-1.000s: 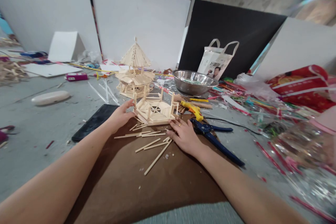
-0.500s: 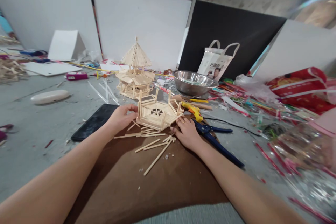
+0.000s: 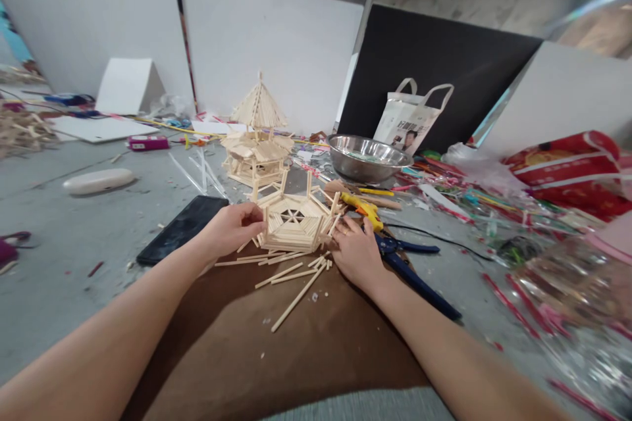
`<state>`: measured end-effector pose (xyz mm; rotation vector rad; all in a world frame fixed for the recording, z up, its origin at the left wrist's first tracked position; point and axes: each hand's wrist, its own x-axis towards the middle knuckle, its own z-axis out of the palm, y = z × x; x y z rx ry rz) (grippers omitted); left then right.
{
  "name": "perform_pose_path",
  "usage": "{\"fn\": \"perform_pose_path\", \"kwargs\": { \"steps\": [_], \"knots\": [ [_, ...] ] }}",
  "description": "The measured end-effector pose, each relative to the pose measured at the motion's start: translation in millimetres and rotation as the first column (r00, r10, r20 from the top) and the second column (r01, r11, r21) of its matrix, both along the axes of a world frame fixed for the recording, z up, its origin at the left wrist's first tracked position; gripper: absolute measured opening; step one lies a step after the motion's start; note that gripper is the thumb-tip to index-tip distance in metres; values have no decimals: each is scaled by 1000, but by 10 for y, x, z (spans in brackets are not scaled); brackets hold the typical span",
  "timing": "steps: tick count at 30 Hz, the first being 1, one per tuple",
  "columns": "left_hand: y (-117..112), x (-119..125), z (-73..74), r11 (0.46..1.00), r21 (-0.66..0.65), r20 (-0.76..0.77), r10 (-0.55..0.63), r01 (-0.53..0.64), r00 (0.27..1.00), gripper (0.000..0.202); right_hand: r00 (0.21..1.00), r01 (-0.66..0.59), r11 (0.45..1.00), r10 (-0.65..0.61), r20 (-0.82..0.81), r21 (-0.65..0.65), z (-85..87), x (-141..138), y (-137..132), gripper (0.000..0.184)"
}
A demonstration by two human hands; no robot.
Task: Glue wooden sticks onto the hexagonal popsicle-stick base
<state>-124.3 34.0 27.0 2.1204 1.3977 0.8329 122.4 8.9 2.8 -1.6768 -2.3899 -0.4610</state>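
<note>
A hexagonal wooden-stick model (image 3: pixel 296 230) with short upright posts and a spoked opening in its floor sits on the brown board (image 3: pixel 296 355). My left hand (image 3: pixel 232 230) grips its left side, with the thumb and fingers at a corner post. At the right edge, the fingers of my right hand (image 3: pixel 358 250) are closed on the model, their tips partly hidden by sticks. Several loose wooden sticks (image 3: pixel 299 296) lie in front of it. Behind it stands a finished-looking stick pavilion (image 3: pixel 259 125) with a pointed roof.
A yellow glue gun (image 3: pixel 363 207) and blue-handled cutters (image 3: pixel 415 276) lie beside my right hand. A black tablet-like slab (image 3: pixel 182 230) is at the left. Farther back stand a metal bowl (image 3: pixel 368 158) and a white bag (image 3: pixel 407 122). Scraps and plastic litter the right side.
The stick model has turned between my hands, so its posts stand in different places. My left hand has moved slightly right and closed more on its side.
</note>
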Motion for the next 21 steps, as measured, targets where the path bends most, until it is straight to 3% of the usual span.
{"fn": "perform_pose_path", "kwargs": {
  "steps": [8, 21],
  "knots": [
    [4, 24, -59, 998, -50, 85, -20, 24, 996, 19, 983, -111, 993, 102, -151, -51, 20, -65, -93, 33],
    [-40, 130, -80, 991, -127, 166, -25, 46, 986, 27, 996, 28, 997, -33, -78, -67, -34, -13, 67, 32]
  ]
}}
